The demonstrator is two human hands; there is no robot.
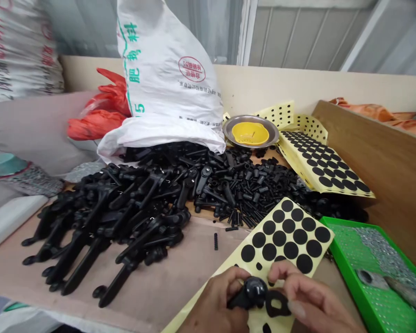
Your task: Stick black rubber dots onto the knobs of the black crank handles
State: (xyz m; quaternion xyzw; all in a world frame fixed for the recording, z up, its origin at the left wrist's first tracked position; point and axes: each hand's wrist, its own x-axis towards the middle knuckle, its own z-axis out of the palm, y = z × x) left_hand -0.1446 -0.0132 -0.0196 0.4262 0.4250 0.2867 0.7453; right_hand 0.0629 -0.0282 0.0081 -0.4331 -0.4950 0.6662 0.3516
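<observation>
As seen from the head camera, left to right: at upper left, a printed sack, with contents hidden; lower down, a teal-lidded container with a speckled side, likewise closed to view. Nearer, a long white block. Next, a bunch of red plastic bags, crumpled, with filling hidden. On the tabletop, left of centre, a heap of black lever-like parts. Behind, a white sack with green lettering, with its mouth down at the heap and black parts at the opening. Toward the centre, a spread of small black pieces, including short tubes and ribbed rods. At lower centre, the left hand, with fingers curled closed around a black knobbed part, above a pale yellow sheet of black discs. Farther back, a metal bowl, with a yellow basket nested inside. Just beside the knob, a flat black ring, at the thumb of the right hand; fingers bent and half closed, with a pinch on the ring impossible to confirm. Beyond, a stack of disc sheets, beside a wooden board. At far right, a green tray, holding many small shiny pieces and a grey tube with a brownish length adjoining
</observation>
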